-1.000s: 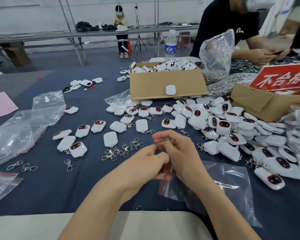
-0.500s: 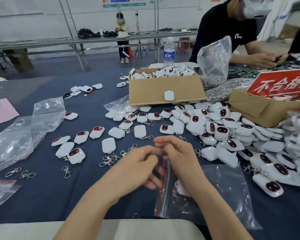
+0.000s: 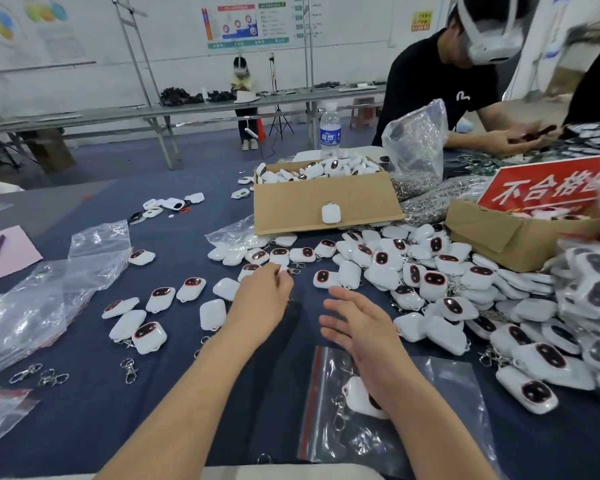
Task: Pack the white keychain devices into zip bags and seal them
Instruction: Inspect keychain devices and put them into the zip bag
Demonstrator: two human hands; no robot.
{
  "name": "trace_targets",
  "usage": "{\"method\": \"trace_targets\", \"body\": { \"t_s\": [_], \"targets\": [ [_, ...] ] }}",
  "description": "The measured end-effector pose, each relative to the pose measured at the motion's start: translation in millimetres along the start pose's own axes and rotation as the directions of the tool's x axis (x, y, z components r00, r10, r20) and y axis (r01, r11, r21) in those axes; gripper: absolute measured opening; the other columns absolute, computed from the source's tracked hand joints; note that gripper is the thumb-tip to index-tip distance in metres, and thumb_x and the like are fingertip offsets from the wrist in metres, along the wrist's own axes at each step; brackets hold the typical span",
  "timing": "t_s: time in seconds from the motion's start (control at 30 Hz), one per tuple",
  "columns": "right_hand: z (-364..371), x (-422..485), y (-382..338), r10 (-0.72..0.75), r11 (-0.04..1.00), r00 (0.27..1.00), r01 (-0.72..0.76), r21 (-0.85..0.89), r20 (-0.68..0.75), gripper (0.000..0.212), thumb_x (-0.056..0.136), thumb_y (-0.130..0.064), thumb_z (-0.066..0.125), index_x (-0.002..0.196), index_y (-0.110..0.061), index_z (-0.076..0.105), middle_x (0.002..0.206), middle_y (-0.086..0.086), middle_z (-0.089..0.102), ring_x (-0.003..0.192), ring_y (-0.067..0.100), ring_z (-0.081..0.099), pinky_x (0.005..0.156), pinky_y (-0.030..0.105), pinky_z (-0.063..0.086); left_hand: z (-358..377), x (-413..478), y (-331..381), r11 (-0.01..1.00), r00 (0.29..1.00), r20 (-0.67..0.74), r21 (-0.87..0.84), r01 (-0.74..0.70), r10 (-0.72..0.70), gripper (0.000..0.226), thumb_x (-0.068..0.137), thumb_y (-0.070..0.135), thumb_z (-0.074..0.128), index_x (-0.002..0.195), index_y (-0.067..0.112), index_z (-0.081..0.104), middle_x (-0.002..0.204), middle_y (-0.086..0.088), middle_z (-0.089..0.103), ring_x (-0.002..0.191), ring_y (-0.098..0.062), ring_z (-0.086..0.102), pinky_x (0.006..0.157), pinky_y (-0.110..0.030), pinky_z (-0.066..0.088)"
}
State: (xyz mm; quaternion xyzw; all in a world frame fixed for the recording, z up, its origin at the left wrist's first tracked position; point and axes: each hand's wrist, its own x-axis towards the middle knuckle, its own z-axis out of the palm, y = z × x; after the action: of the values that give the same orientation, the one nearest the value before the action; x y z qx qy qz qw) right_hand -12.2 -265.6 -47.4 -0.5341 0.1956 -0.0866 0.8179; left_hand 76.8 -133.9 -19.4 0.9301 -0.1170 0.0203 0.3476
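The zip bag (image 3: 447,410) lies flat near the front edge of the tabletop (image 3: 187,427), right of centre. A bagged device (image 3: 357,398) sits inside it with its clasp pointing toward the red zip strip (image 3: 313,403). The right hand (image 3: 359,329) hovers above the bag's far end, fingers straight and spread, holding nothing. Its forearm crosses over the bag. The left hand (image 3: 262,301) reaches to the middle of the tabletop among the loose devices (image 3: 191,289). Its fingers curl downward, but the back of the hand hides them, so I cannot tell whether they grip anything.

The strip may not be pressed shut along its whole length, and this view does not settle it. If it is not, the device could slide out when the bag is lifted. The right forearm could also drag the bag toward the front edge. Clasps tangle easily, so the left hand might lift two devices at once.

The heap of devices (image 3: 465,299) crowds the right side and could spill onto the bag. Loose clasps (image 3: 129,370) dot the near left. Bare cloth between the forearms and along the front edge gives the most room.
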Motion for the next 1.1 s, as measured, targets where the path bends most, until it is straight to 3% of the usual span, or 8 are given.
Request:
{"method": "trace_targets", "body": {
  "t_s": [0.1, 0.17, 0.4, 0.57, 0.67, 0.8, 0.97, 1.1],
  "targets": [
    [2.7, -1.5, 2.1, -0.067, 0.991, 0.996, 0.074, -0.109, 0.065, 0.015, 0.101, -0.024, 0.059, 0.112, -0.023, 0.069, 0.102, 0.0, 0.075, 0.089, 0.013, 0.073, 0.067, 0.019, 0.057, -1.5, -36.1, 0.8, 0.812, 0.996, 0.077, -0.583, 0.018, 0.034, 0.023, 0.1, 0.031, 0.051, 0.092, 0.026, 0.072, 0.088, 0.011, 0.075, 0.088, -0.021, 0.073, 0.073, -0.026, 0.056],
    [4.9, -3.1, 2.6, -0.115, 0.973, 0.985, 0.137, -0.185, 0.127, 0.015, 0.102, -0.021, 0.058, 0.106, -0.023, 0.072, 0.093, -0.001, 0.078, 0.082, 0.009, 0.073, 0.066, 0.017, 0.056, 8.1, -58.3, -2.8, 0.716, 0.992, 0.11, -0.697, 0.031, 0.063, 0.022, 0.095, 0.035, 0.055, 0.103, 0.041, 0.074, 0.104, 0.008, 0.077, 0.099, -0.014, 0.074, 0.086, -0.029, 0.059],
    [3.6, -3.3, 11.8, -0.172, 0.869, 0.955, 0.262, -0.421, 0.241, 0.017, 0.101, -0.024, 0.059, 0.104, -0.03, 0.075, 0.095, -0.009, 0.077, 0.094, 0.014, 0.072, 0.092, 0.038, 0.057, 19.5, -76.4, -20.0, 0.672, 0.998, 0.069, -0.739, 0.051, 0.0, 0.028, 0.104, 0.019, 0.053, 0.107, 0.038, 0.074, 0.105, 0.002, 0.077, 0.103, -0.018, 0.073, 0.099, -0.043, 0.054],
    [0.8, 0.3, 14.5, -0.168, 0.89, 0.961, 0.243, -0.386, 0.219, 0.017, 0.099, -0.024, 0.062, 0.104, -0.031, 0.077, 0.093, -0.01, 0.077, 0.087, 0.01, 0.072, 0.085, 0.03, 0.059, 20.6, -73.4, -15.1, 0.673, 0.997, 0.073, -0.736, 0.08, -0.038, 0.029, 0.103, 0.015, 0.053, 0.103, 0.034, 0.075, 0.094, -0.008, 0.076, 0.099, -0.028, 0.072, 0.1, -0.047, 0.054],
    [1.0, 1.0, 14.5, -0.157, 0.908, 0.965, 0.225, -0.353, 0.211, 0.018, 0.097, -0.022, 0.065, 0.099, -0.032, 0.079, 0.09, -0.008, 0.078, 0.08, 0.009, 0.072, 0.077, 0.022, 0.058, 18.9, -74.0, -13.5, 0.644, 0.996, 0.081, -0.761, 0.081, -0.029, 0.03, 0.103, 0.011, 0.053, 0.105, 0.029, 0.077, 0.094, -0.008, 0.077, 0.099, -0.03, 0.072, 0.096, -0.04, 0.057],
    [-0.7, 2.2, 15.6, -0.162, 0.905, 0.966, 0.226, -0.359, 0.201, 0.015, 0.096, -0.024, 0.067, 0.1, -0.033, 0.079, 0.091, -0.006, 0.078, 0.084, 0.017, 0.074, 0.086, 0.032, 0.059, 17.8, -73.2, -10.4, 0.647, 0.996, 0.082, -0.759, 0.074, -0.018, 0.03, 0.102, 0.009, 0.054, 0.106, 0.027, 0.077, 0.095, -0.006, 0.078, 0.1, -0.029, 0.071, 0.095, -0.035, 0.057],
    [-1.4, 1.3, 14.7, -0.171, 0.899, 0.962, 0.241, -0.367, 0.212, 0.019, 0.096, -0.027, 0.067, 0.098, -0.043, 0.077, 0.089, -0.01, 0.078, 0.081, 0.012, 0.074, 0.073, 0.021, 0.057, 18.4, -73.4, -10.9, 0.639, 0.996, 0.084, -0.766, 0.07, -0.009, 0.028, 0.103, 0.012, 0.055, 0.108, 0.028, 0.077, 0.096, -0.003, 0.078, 0.101, -0.026, 0.071, 0.096, -0.035, 0.056],
    [-0.6, 2.0, 16.3, -0.171, 0.905, 0.966, 0.233, -0.356, 0.196, 0.017, 0.096, -0.025, 0.067, 0.098, -0.037, 0.079, 0.089, -0.005, 0.078, 0.082, 0.017, 0.073, 0.083, 0.038, 0.059, 20.0, -72.3, -11.9, 0.626, 0.996, 0.089, -0.776, 0.073, -0.007, 0.027, 0.103, 0.012, 0.054, 0.109, 0.026, 0.077, 0.099, -0.008, 0.077, 0.102, -0.031, 0.071, 0.096, -0.039, 0.057]
  ]
}}
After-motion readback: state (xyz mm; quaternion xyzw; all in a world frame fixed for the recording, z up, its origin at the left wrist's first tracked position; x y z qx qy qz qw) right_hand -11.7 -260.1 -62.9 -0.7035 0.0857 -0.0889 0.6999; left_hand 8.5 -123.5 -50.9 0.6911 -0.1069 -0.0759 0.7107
